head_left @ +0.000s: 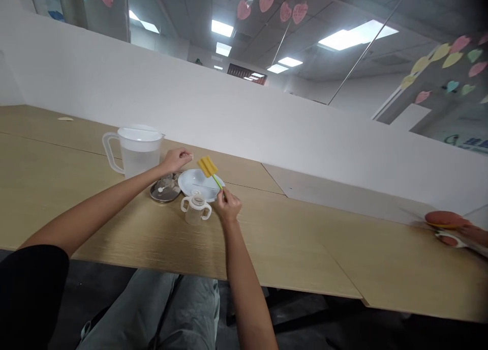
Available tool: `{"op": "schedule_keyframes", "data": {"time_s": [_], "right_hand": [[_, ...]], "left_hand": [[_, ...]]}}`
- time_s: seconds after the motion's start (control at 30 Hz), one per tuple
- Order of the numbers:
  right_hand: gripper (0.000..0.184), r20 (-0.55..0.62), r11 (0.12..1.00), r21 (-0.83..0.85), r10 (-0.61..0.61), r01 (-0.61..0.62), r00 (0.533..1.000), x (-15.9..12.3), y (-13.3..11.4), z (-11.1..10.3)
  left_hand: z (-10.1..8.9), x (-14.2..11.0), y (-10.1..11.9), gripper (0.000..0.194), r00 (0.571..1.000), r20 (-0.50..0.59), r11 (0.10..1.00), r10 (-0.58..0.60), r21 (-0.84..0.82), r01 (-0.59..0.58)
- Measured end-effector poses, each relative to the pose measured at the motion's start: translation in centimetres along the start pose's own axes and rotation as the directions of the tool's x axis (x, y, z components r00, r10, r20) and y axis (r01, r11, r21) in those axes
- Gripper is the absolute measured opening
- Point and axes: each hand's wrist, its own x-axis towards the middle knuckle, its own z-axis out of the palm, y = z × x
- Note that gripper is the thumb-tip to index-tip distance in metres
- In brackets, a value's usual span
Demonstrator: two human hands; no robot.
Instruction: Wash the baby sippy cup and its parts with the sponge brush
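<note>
My right hand (229,206) is closed around the green handle of a cleaning brush with a yellow sponge head (207,166), which points up and away over a white bowl (190,179). My left hand (176,159) is closed in a pinch on a small white item I cannot make out, held above a round metal lid (164,192). A small clear cup with two white handles (195,207) stands just in front of the bowl, between my hands. A clear plastic pitcher with a white lid (136,150) stands left of my left hand.
All of this sits on a long wooden table (290,248) against a white partition. At the far right edge another person's hand (467,235) holds a blurred orange-red object. My legs show below the table's front edge.
</note>
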Motion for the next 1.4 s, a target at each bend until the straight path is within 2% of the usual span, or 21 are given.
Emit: {"op": "schedule_keyframes", "data": {"time_s": [0.07,0.13,0.27,0.33,0.47,0.6,0.63,0.67,0.77,0.8,0.83,0.93,1.07,1.23,1.4], "right_hand": [[0.035,-0.009,0.997,-0.008,0.078,-0.078,0.997,0.1,0.1,0.0],[0.037,-0.023,0.990,-0.021,0.141,-0.142,0.990,0.2,0.2,-0.1],[0.040,-0.029,0.986,-0.012,0.167,-0.168,0.986,0.3,0.3,-0.1],[0.040,-0.019,0.988,-0.006,0.154,-0.154,0.988,0.2,0.3,0.0],[0.040,-0.008,0.991,-0.006,0.136,-0.136,0.991,0.1,0.4,0.1],[0.040,-0.013,0.987,-0.016,0.160,-0.160,0.987,0.0,0.4,0.1],[0.040,-0.016,0.986,-0.017,0.166,-0.167,0.986,0.0,0.4,0.1],[0.040,-0.020,0.985,-0.016,0.171,-0.172,0.985,0.1,0.4,0.1],[0.040,-0.038,0.983,-0.003,0.184,-0.184,0.982,0.1,0.3,0.2],[0.040,-0.039,0.982,0.000,0.187,-0.187,0.982,0.1,0.3,0.2],[0.040,-0.036,0.982,0.003,0.188,-0.188,0.981,0.1,0.3,0.3],[0.040,-0.021,0.982,0.004,0.187,-0.187,0.982,0.2,0.3,0.3],[0.040,-0.027,0.981,-0.007,0.194,-0.195,0.981,0.2,0.4,0.3],[0.039,-0.008,0.982,0.001,0.191,-0.191,0.982,0.2,0.3,0.4],[0.038,0.018,0.981,0.008,0.194,-0.194,0.981,0.3,0.2,0.3]], "left_hand": [[-1.0,-0.7,-1.2,0.037,0.998,0.070,0.987,-0.006,0.158,-0.005],[-1.8,-1.4,-2.3,0.037,0.981,0.191,0.950,-0.034,0.312,-0.028],[-1.9,-3.0,-3.8,0.031,0.895,0.421,0.834,-0.147,0.539,-0.116],[-1.2,-3.6,-4.1,0.028,0.869,0.464,0.808,-0.171,0.570,-0.146],[0.1,-4.2,-4.9,0.024,0.843,0.502,0.782,-0.191,0.598,-0.179],[-0.2,-3.1,-5.0,0.020,0.775,0.577,0.794,-0.259,0.584,-0.170],[-0.5,-2.5,-4.7,0.019,0.777,0.571,0.793,-0.266,0.588,-0.161],[-0.8,-2.0,-4.2,0.019,0.797,0.544,0.786,-0.262,0.600,-0.151],[-0.8,-0.6,-1.8,0.022,0.894,0.418,0.770,-0.161,0.620,-0.151],[-0.3,-0.4,-1.0,0.025,0.907,0.405,0.786,-0.116,0.596,-0.166],[0.4,-0.3,-0.2,0.027,0.902,0.424,0.815,-0.080,0.549,-0.186],[3.3,-0.7,1.3,0.025,0.842,0.532,0.868,-0.089,0.456,-0.196],[6.4,-1.4,1.7,0.017,0.796,0.594,0.886,-0.122,0.427,-0.182],[7.6,-1.4,1.2,0.023,0.774,0.617,0.901,-0.140,0.403,-0.158],[7.8,-1.2,0.7,0.028,0.796,0.589,0.917,-0.138,0.379,-0.121]]}}
